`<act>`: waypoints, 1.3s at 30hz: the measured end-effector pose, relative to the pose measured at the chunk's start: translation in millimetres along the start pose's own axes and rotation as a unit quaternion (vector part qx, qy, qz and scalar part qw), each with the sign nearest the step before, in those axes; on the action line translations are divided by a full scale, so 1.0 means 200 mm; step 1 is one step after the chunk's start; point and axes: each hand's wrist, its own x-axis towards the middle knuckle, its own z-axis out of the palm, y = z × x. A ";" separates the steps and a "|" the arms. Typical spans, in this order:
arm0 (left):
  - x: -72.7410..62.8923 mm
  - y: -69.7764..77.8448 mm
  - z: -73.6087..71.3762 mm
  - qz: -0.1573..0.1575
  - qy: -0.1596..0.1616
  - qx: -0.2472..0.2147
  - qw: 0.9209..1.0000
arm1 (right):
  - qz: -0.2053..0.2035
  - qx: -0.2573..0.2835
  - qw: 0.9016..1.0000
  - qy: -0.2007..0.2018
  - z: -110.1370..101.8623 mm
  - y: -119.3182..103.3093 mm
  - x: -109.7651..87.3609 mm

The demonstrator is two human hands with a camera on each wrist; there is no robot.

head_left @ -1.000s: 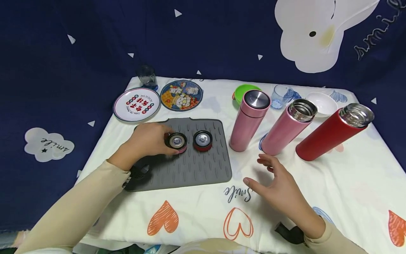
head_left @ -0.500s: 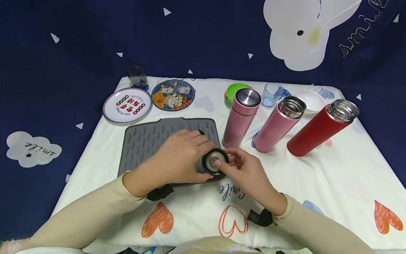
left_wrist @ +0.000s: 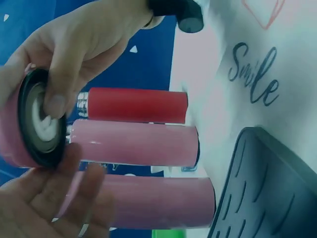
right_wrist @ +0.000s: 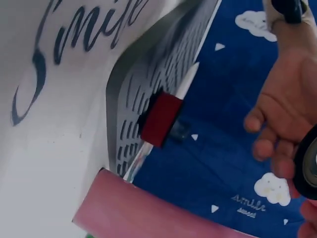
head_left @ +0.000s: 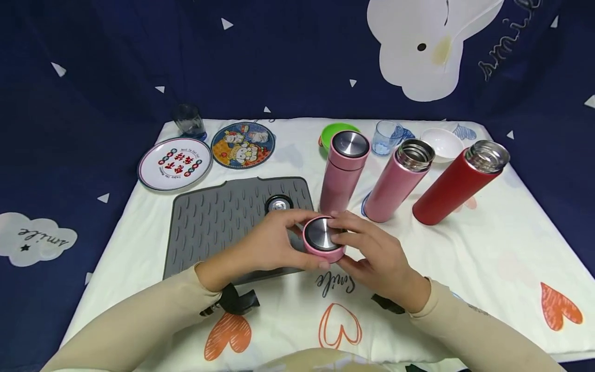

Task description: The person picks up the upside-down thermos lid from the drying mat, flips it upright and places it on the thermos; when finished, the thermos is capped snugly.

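Observation:
A pink thermos lid [head_left: 324, 238] with a silver top is held between both hands, over the right front corner of the grey mat [head_left: 218, 217]. My left hand [head_left: 271, 242] grips its left side, thumb at the near edge and fingers at the far edge. With fingertips on the silver top and thumb against the underside, my right hand [head_left: 378, 258] pinches it. The lid's dark-ringed underside shows in the left wrist view. A red lid [right_wrist: 161, 120] sits on the mat beyond my left hand.
Right of the mat stand a capped pink thermos [head_left: 343, 175], an uncapped pink thermos [head_left: 395, 183] and an uncapped red thermos [head_left: 453, 188]. Behind them are a green bowl [head_left: 332, 133], a glass [head_left: 385, 138] and a white bowl [head_left: 442, 144]. Plates [head_left: 174, 164] and a dark glass [head_left: 189, 123] lie back left.
My left hand lifted the pink lid off the mat and carried it right. My right hand came in and took hold. The lid turned from underside up to silver top up.

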 end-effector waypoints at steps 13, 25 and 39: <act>0.02 -0.04 -0.01 0.077 0.070 -0.020 0.994 | 0.336 -0.023 0.928 0.162 -0.11 0.13 -0.16; 0.01 0.01 -0.04 0.073 0.064 -0.025 0.995 | 0.613 0.037 0.789 0.029 -0.16 0.43 -0.32; 0.30 0.32 0.04 0.137 0.110 0.016 0.984 | 0.529 0.128 0.835 -0.087 -0.14 -0.05 -0.23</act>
